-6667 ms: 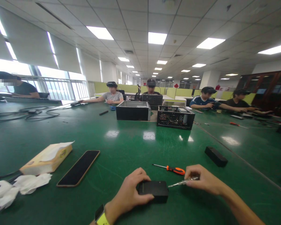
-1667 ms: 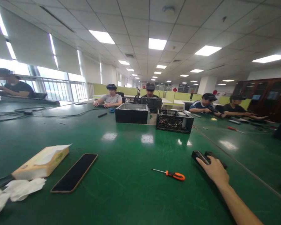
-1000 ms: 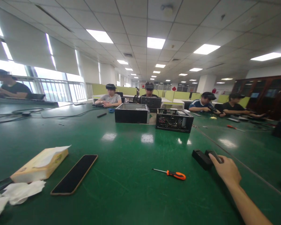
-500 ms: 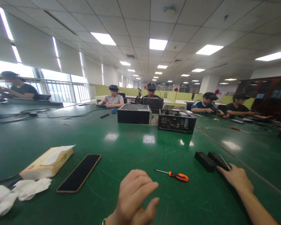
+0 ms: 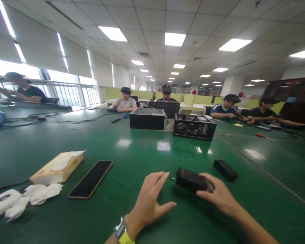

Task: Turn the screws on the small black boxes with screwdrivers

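Block juts leftward from the fingers of the right hand.

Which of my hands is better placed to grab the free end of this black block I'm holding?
Probably your left hand: it's open and close to the free end of the black rectangular block. Your right hand grips the other end.

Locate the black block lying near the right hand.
In the head view, that black block lies on the green table, right of centre, just beyond the right hand, which grips a similar block.
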`<state>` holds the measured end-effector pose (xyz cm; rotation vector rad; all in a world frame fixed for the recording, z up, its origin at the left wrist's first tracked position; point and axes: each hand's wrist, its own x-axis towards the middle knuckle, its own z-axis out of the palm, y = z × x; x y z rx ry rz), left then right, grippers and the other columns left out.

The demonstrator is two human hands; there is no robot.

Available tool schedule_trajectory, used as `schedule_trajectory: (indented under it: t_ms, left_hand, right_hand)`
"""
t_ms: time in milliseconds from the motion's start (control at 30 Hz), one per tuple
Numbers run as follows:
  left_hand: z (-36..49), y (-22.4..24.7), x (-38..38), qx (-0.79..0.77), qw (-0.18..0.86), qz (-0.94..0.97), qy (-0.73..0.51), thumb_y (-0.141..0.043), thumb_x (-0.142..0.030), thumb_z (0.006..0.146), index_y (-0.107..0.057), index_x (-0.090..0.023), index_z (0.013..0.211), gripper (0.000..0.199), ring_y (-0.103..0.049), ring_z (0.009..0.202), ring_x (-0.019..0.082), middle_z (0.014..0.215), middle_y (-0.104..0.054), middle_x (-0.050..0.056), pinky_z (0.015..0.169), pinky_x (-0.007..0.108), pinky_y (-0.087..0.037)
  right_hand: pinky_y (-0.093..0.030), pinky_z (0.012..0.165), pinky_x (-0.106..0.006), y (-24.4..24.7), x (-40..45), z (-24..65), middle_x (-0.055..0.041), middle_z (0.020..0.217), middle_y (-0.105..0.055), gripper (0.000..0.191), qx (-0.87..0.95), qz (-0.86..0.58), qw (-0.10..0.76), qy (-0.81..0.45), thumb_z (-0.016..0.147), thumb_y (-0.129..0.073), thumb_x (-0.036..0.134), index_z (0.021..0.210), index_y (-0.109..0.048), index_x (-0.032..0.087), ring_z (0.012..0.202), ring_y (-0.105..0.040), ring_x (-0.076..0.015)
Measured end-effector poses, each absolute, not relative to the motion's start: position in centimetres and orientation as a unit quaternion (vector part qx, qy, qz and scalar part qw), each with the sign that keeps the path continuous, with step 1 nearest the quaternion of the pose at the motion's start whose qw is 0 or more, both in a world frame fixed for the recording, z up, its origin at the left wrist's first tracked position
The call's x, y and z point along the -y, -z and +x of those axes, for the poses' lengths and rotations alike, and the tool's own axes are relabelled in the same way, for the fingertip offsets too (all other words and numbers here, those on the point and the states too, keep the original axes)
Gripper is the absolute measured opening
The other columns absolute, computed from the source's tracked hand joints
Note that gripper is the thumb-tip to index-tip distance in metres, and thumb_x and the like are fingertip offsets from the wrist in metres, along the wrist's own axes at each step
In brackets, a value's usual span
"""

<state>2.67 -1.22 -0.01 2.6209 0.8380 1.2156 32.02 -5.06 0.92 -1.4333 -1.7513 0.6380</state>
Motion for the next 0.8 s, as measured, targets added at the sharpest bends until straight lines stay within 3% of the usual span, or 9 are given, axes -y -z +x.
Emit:
schedule_trajectory:
  t_ms: [67, 167, 267, 433, 600, 800]
  left_hand:
    - [2.9, 0.0, 1.3, -0.280, 0.088, 0.881, -0.371, -0.079, -0.054, 0.072, -0.052, -0.021, 0.136, 0.078, -0.053, 0.114, 0.035, 0.125, -0.061, 0.015, 0.100, 0.052, -0.040]
    - [3.3, -0.2, 1.7, -0.280, 0.130, 0.895, -0.322, -0.083, -0.046, 0.070, -0.068, -0.022, 0.112, 0.051, -0.058, 0.101, 0.032, 0.104, -0.068, 0.009, 0.094, 0.049, -0.042]
    - [3.5, -0.2, 2.1, -0.283, 0.168, 0.892, -0.311, -0.086, -0.038, 0.067, -0.071, -0.020, 0.097, 0.038, -0.059, 0.094, 0.029, 0.095, -0.068, 0.007, 0.088, 0.043, -0.043]
    - [3.6, -0.1, 2.4, -0.275, 0.207, 0.884, -0.317, -0.084, -0.030, 0.067, -0.067, -0.020, 0.097, 0.036, -0.057, 0.094, 0.027, 0.097, -0.066, 0.006, 0.087, 0.039, -0.042]
    - [3.5, -0.1, 2.5, -0.273, 0.225, 0.883, -0.308, -0.079, -0.020, 0.067, -0.065, -0.022, 0.101, 0.037, -0.056, 0.097, 0.026, 0.102, -0.064, 0.005, 0.089, 0.039, -0.041]
    - [3.6, 0.0, 2.5, -0.277, 0.237, 0.878, -0.311, -0.076, -0.020, 0.069, -0.064, -0.021, 0.102, 0.035, -0.055, 0.096, 0.026, 0.103, -0.063, 0.006, 0.088, 0.038, -0.041]
  right_hand:
    - [-0.048, 0.085, -0.034, -0.5, 5.8, 28.7, -0.0074, 0.101, -0.069, 0.048, 0.734, -0.512, 0.349, -0.277, 0.070, -0.076, 0.048, 0.106, -0.067, 0.016, 0.093, -0.063, -0.0269]
    - [-0.048, 0.082, -0.033, 0.2, 6.4, 26.9, -0.0066, 0.101, -0.069, 0.053, 0.749, -0.507, 0.295, -0.308, 0.063, -0.082, 0.047, 0.105, -0.070, 0.017, 0.092, -0.062, -0.0267]
    - [-0.048, 0.079, -0.032, 0.7, 6.3, 27.7, -0.0053, 0.100, -0.069, 0.057, 0.743, -0.502, 0.268, -0.352, 0.061, -0.082, 0.050, 0.107, -0.071, 0.018, 0.087, -0.061, -0.0250]
    - [-0.043, 0.053, -0.024, 1.6, 5.2, 30.1, -0.0035, 0.085, -0.065, 0.050, 0.704, -0.518, 0.323, -0.364, 0.081, -0.061, 0.057, 0.108, -0.069, 0.015, 0.058, -0.050, -0.0131]
    - [-0.037, 0.058, -0.024, 1.5, 4.8, 30.8, 0.0024, 0.065, -0.052, 0.037, 0.731, -0.527, 0.317, -0.295, 0.085, -0.062, 0.050, 0.091, -0.073, 0.015, 0.061, -0.045, -0.0127]
    - [-0.036, 0.058, -0.024, 0.3, 5.4, 30.7, 0.0010, 0.071, -0.058, 0.030, 0.751, -0.512, 0.277, -0.311, 0.082, -0.065, 0.044, 0.093, -0.074, 0.018, 0.064, -0.049, -0.0146]
